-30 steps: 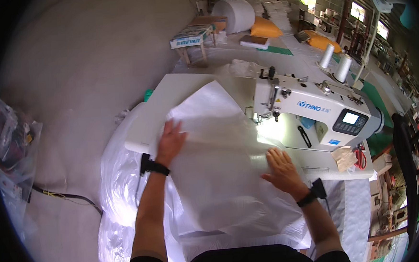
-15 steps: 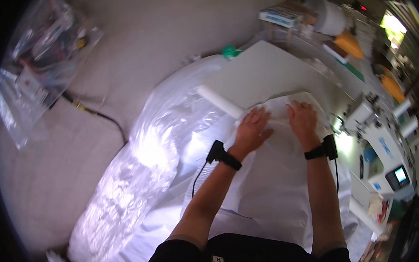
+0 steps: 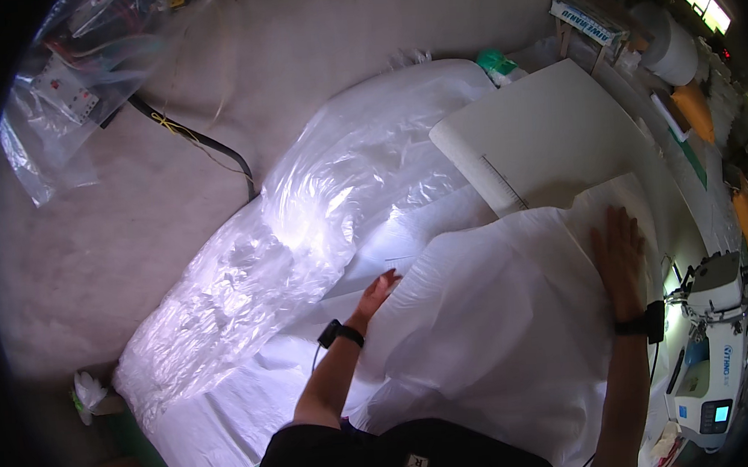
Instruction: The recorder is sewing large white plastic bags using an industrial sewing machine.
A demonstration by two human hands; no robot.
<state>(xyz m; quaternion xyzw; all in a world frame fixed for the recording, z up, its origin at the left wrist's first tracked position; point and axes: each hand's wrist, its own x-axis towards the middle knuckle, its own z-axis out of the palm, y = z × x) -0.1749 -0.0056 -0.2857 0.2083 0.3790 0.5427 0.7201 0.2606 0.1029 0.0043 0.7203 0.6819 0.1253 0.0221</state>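
Observation:
A large white sheet [image 3: 514, 285], plastic-looking and creased, spreads over the work table in front of me. My right hand [image 3: 620, 248] lies flat on its right part, fingers stretched toward the far edge. At the sheet's left edge is my left hand [image 3: 378, 294], its fingers out and slightly apart; whether they touch the sheet I cannot tell. Each wrist wears a black strap with a small device and cable. Beyond the sheet shows the pale grey table top [image 3: 547, 129]. To the right of my right hand stands a white sewing machine [image 3: 709, 358] with its lamp lit.
Crumpled clear plastic film [image 3: 248, 275] heaps along the left side. A black cable [image 3: 206, 141] tied with yellow string runs by the wall, near a clear bag [image 3: 82, 89] with electrical parts. A box [image 3: 588, 19], a white roll [image 3: 666, 44] and orange cones [image 3: 694, 111] stand far right.
My hands have moved apart: the left came back and left, the right went rightward. The white sheet now lies spread wider. The view has shifted, and the table appears farther right.

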